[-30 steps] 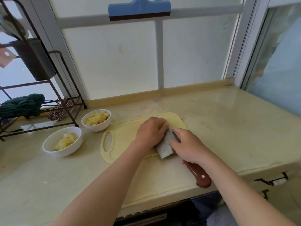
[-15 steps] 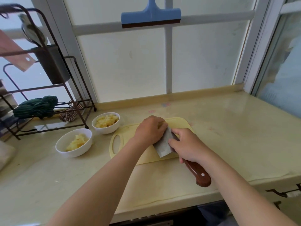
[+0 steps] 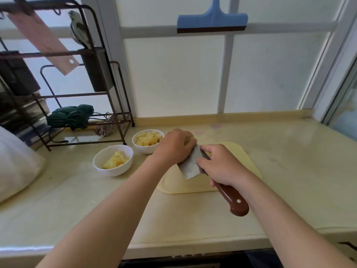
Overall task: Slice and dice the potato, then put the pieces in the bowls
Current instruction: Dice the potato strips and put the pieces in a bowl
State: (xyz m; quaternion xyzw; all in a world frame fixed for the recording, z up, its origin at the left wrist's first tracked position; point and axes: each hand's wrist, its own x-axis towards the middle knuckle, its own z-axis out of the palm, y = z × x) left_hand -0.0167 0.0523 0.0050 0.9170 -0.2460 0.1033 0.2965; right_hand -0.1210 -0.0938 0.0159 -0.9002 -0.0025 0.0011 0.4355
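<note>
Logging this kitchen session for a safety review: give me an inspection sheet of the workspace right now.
Surface: pale counter, yellow cutting board on it.
Job's things: cleaver over the board; potato mostly hidden; near bowl and far bowl both hold diced potato.
Clutter: metal rack, green cloth, white bag at left.
Hands: left hand curled over the potato; right hand grips the cleaver.
Cables: nothing seen.
Surroundings: frosted window, blue squeegee hanging on it.
</note>
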